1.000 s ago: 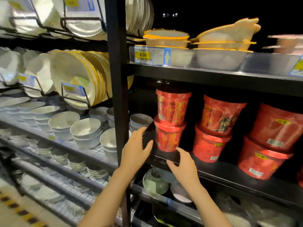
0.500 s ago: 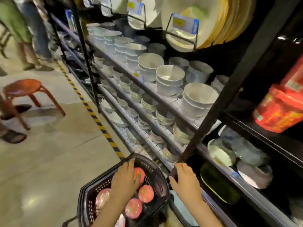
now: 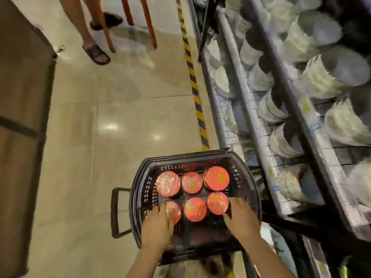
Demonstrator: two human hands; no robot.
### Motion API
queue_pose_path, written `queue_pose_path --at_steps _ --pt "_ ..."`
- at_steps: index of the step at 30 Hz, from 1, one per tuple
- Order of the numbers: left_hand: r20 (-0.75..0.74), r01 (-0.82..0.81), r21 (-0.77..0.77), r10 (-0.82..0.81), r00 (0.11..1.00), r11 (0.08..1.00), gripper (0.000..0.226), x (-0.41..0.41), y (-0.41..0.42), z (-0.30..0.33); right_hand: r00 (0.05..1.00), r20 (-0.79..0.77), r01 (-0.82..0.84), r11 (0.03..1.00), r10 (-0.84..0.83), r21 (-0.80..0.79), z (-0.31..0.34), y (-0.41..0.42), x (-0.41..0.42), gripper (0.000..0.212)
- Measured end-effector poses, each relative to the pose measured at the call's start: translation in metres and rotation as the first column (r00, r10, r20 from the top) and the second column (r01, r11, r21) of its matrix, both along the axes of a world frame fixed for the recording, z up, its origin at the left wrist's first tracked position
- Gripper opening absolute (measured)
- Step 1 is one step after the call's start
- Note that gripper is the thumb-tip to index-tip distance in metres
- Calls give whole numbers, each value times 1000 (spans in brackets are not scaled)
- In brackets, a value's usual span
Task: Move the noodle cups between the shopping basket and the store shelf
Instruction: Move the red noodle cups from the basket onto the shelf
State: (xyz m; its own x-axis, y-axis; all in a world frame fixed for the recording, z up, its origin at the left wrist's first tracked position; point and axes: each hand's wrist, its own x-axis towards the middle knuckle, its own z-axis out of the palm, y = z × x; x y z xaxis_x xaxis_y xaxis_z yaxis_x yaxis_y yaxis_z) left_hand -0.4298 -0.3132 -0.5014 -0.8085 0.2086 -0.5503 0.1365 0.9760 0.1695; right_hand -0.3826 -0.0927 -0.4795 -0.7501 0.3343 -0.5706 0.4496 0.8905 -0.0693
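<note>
Both hands reach into the black shopping basket (image 3: pixel 195 240), the left hand (image 3: pixel 157 224) with fingers laid over the near-left noodle cup (image 3: pixel 173 210) and the right hand (image 3: pixel 242 217) touching the near-right cup (image 3: pixel 217 202), grips too blurred to tell, six red-lidded cups inside, beside the store shelf (image 3: pixel 267 125) of bowls

Red-lidded noodle cups (image 3: pixel 192 182) fill the black basket (image 3: pixel 138 189); yellow-black floor stripe (image 3: pixel 193 79).

Both my bare forearms reach forward and down. My left hand (image 3: pixel 157 223) lies palm down, fingers extended forward. My right hand (image 3: pixel 242 219) is also palm down, its fingers blurred.
</note>
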Motion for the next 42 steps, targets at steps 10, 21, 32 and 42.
queue_pose_path --at_steps 10,21,32,42 --pt "185 -268 -42 271 944 962 53 -16 2 -182 979 175 121 989 -105 -83 -195 42 -28 56" --pt "153 -528 226 505 849 819 80 -29 -13 -303 756 15 620 709 -654 -337 -321 71 -30 77" --pt "-148 -204 492 313 938 846 84 -37 22 -293 824 -272 361 831 -497 -423 -303 52 -32 95" --pt "-284 277 155 -225 932 948 106 -65 58 -316 929 -291 115 925 -230 -363 -315 66 -52 115"
